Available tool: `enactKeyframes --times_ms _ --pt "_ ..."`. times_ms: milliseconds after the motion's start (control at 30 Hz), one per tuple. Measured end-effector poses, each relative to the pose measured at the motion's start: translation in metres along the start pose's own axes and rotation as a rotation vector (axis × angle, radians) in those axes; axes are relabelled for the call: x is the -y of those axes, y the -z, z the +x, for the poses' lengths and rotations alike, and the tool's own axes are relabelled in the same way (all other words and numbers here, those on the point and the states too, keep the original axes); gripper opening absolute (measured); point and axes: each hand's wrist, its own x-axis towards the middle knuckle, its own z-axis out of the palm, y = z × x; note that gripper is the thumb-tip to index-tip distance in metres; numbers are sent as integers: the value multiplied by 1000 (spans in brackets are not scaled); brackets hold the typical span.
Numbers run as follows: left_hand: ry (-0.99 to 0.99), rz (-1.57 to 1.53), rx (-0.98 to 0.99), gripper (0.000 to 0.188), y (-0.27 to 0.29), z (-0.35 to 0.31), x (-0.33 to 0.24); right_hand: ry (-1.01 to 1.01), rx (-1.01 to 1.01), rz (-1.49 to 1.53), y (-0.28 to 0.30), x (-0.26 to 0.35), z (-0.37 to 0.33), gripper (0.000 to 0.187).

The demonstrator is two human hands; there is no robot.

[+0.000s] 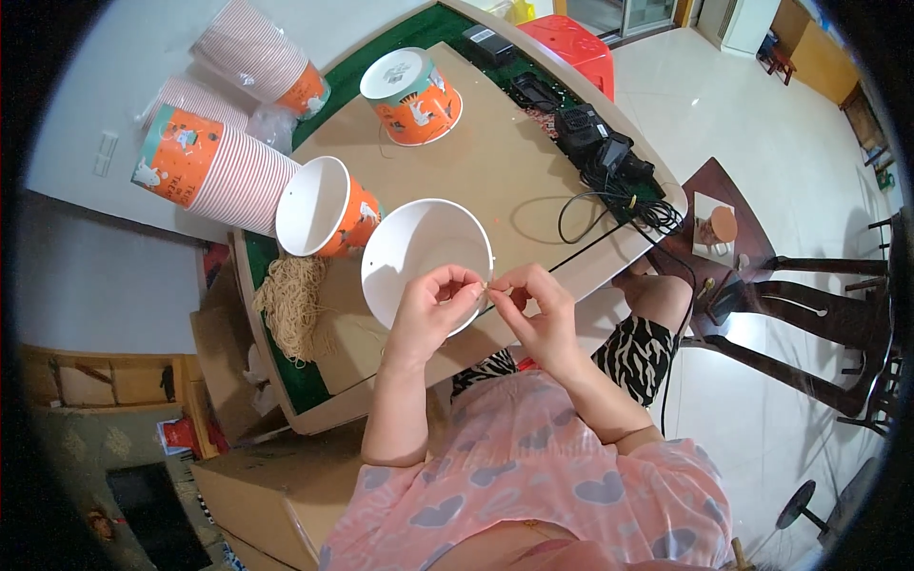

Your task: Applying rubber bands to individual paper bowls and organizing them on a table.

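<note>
A white paper bucket (419, 243) leans with its open mouth toward me at the table's front edge, small holes near its rim. At the bucket's right rim, my left hand (438, 309) pinches thumb and finger together, meeting the fingertips of my right hand (538, 312), closed in a pinch too. Between them shows what looks like a thin strand of string, mostly hidden by the fingers. A bundle of beige string (291, 309) lies to the left. Another paper bucket (312, 205), orange outside, lies on its side behind my left hand. An orange and green bucket (419, 100) stands upside down farther back.
Nested paper buckets (224, 167) lie at the left, with more wrapped in plastic (257, 57) behind. Black adapters and coiled cables (600, 143) line the table's right edge. Beyond are a red stool (576, 57) and a dark wooden chair (809, 295). A cardboard box (252, 495) stands below.
</note>
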Motion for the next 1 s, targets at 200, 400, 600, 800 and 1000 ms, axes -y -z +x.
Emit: enactKeyframes --times_ms 200,400,600,800,1000 --pt "3 -36 36 8 -2 1 -1 -20 -6 -3 1 0 2 10" --pt "15 -46 12 8 -5 1 -1 25 -12 -32 1 0 4 10" --pt "-149 281 -133 9 -9 3 -1 -175 30 145 -2 -15 2 7" --pt "-229 302 -159 13 -14 -2 -6 -411 99 535 4 -19 9 7" --pt "-244 300 -121 13 -16 -3 0 -349 116 526 -1 -13 13 10"
